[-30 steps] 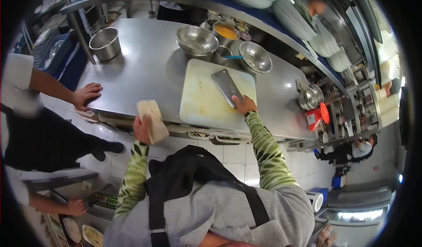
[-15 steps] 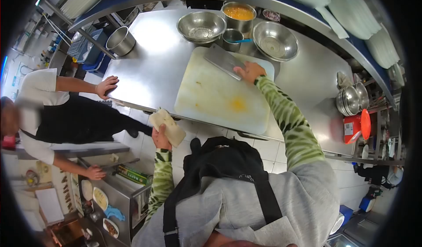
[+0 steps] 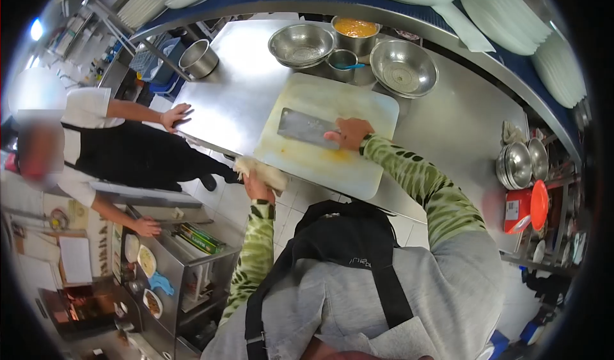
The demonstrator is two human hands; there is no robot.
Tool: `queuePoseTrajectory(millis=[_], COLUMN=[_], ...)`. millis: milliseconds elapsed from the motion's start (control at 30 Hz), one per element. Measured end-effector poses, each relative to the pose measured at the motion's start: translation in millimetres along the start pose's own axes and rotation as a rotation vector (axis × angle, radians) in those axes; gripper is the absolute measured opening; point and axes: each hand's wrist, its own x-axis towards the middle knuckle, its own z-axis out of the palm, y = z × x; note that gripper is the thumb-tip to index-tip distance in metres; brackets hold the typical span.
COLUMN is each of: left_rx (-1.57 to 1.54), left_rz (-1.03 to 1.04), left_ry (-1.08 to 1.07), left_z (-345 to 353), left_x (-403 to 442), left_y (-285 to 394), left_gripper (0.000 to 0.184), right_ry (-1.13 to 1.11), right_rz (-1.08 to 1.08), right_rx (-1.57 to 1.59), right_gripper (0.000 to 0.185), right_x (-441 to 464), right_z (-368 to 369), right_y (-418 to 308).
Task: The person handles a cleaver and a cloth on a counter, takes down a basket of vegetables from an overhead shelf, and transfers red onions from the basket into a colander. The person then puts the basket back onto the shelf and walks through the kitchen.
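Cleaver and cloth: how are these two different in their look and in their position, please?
The cleaver is grey, flat metal, while the cloth is cream-coloured and looks bunched or folded. The cleaver is over the cutting board, in the right hand; the cloth is at the board's near edge, in the left hand. Both are held.

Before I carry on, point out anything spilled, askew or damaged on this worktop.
A yellow-orange smear marks the cutting board, on the near side of the cleaver; it looks like food residue or staining. Nothing looks toppled.
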Motion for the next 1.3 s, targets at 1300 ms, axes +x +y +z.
queuePoseTrajectory(millis=[1300], left_rx=[0.06], left_rz=[0.045], left_ry=[0.036], left_z=[53.5], left_x=[-18.3], left_y=[-22.4], left_gripper=[0.056], right_ry=[0.102], right_rz=[0.141], right_rx=[0.172], right_gripper=[0.066], right_x=[-13.2], right_z=[18.9], right_y=[9.4])
